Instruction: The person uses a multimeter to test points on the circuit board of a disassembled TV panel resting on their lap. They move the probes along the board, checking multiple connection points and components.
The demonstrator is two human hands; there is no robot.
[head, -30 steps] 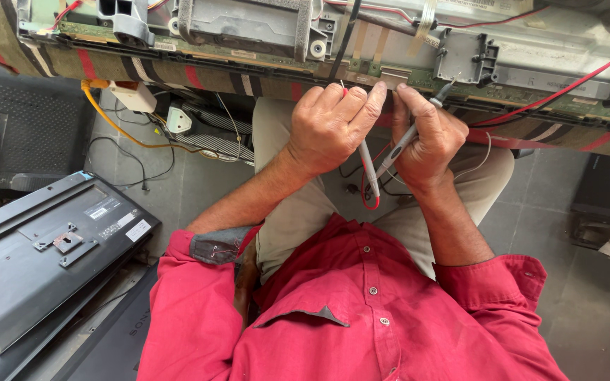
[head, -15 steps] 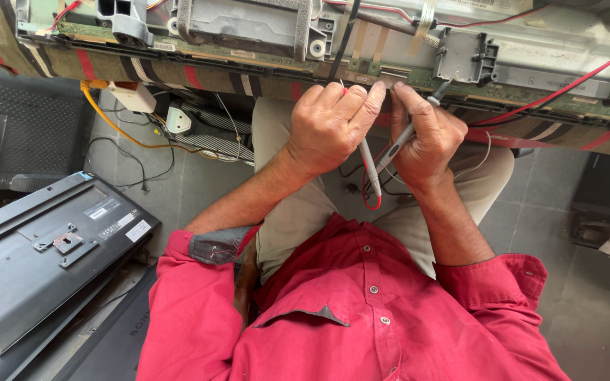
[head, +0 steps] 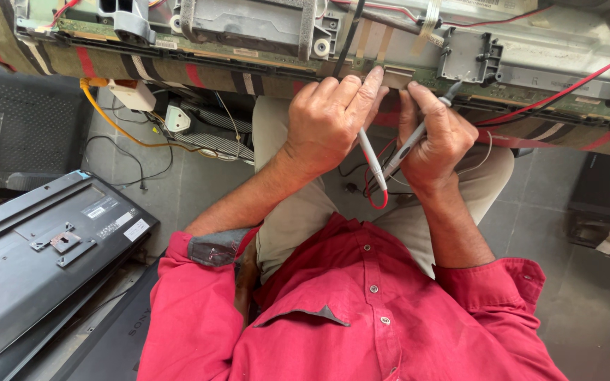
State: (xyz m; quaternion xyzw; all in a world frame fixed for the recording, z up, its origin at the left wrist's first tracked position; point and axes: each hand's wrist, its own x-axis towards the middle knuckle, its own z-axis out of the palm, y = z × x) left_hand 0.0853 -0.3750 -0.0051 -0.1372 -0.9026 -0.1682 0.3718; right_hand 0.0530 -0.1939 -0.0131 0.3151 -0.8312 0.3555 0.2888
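Grey tiled floor (head: pixel 213 176) below, both hands (head: pixel 383 134) pinch slim, light, stiff meter probes (head: pixel 372 159) by their insulated shafts against a fragile circuit strip (head: pixel 397 74).

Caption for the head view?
Both hands, left and right, press meter probes against a circuit board edge.

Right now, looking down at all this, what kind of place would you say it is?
Probably an electronics repair workshop: an opened flat-screen chassis lies on the bench, both hands hold test probes to its circuit strip, and a removed grey back cover sits on the floor.
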